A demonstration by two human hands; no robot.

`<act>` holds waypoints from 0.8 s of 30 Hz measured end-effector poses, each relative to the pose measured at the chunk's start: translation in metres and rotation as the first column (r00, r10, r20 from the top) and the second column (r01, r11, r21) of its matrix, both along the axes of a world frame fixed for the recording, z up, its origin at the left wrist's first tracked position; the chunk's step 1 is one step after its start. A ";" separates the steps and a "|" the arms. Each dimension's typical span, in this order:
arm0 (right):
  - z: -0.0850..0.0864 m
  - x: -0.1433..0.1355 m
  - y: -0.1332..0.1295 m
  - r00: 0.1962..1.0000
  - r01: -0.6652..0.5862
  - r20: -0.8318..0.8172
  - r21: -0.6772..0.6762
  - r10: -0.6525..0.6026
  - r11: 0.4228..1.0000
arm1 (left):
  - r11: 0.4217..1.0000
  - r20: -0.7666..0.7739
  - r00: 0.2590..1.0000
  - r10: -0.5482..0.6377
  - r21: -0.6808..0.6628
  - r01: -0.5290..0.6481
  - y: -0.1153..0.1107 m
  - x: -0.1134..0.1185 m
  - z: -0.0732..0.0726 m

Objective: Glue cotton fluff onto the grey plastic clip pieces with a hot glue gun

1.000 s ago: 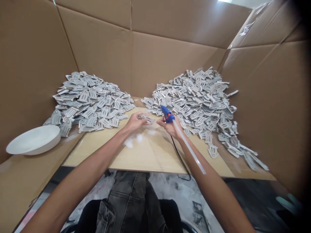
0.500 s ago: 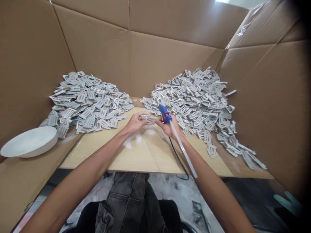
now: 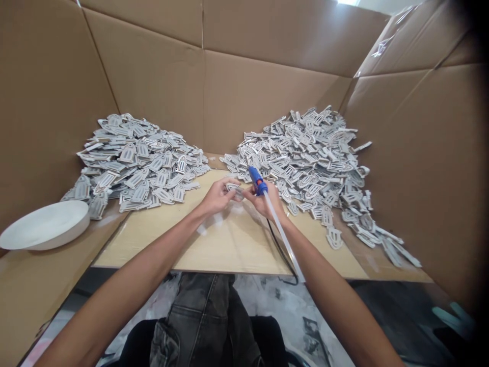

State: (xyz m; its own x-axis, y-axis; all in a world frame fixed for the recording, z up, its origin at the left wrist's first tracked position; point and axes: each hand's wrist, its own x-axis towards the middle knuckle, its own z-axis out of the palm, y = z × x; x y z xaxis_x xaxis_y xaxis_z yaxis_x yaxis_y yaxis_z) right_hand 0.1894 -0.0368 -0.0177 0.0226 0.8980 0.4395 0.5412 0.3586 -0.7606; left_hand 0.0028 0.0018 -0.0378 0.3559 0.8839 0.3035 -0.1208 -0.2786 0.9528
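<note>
left hand: pinching flat grey piece
right hand: wrapped round blue glue gun
glue stick: translucent, jutting from gun's rear

No readable lettering, numbers or brands. Small dark mark on brown flat cardboard sheet, near side of white shallow round bowl: illegible.

a white glare burns at the top edge, right of centre, and fades down the cardboard wall. clear tape glints; pale reflections spot the tabletop. the far right sinks into black, wide-angle stretch lengthens the forearms, and the slotted piece in the left hand looks soft.
</note>
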 end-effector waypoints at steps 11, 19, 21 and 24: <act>-0.001 -0.012 -0.006 0.989 0.075 0.120 0.101 -0.087 0.992 | 0.987 0.221 0.975 0.031 -0.162 0.005 -0.007 0.001 0.004; 0.003 -0.001 -0.005 1.000 -0.014 0.012 0.017 0.014 1.000 | 0.998 0.142 0.990 0.015 -0.066 -0.005 -0.001 -0.005 0.007; 0.004 0.005 -0.004 0.991 -0.126 -0.047 -0.082 0.123 0.989 | 0.998 0.120 0.992 0.038 -0.062 -0.030 0.001 -0.008 0.007; 0.005 0.009 -0.004 0.969 -0.244 -0.062 -0.160 0.237 0.956 | 0.998 0.092 0.995 0.043 -0.055 -0.038 0.000 -0.010 0.008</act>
State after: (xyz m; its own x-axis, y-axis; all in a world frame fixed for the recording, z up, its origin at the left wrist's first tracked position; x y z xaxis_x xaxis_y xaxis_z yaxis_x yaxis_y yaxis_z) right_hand 0.1982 -0.0412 -0.0124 -0.1882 0.9389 0.2882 0.4209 0.3422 -0.8401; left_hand -0.0069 0.0014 -0.0296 0.2916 0.9128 0.2861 -0.1996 -0.2345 0.9514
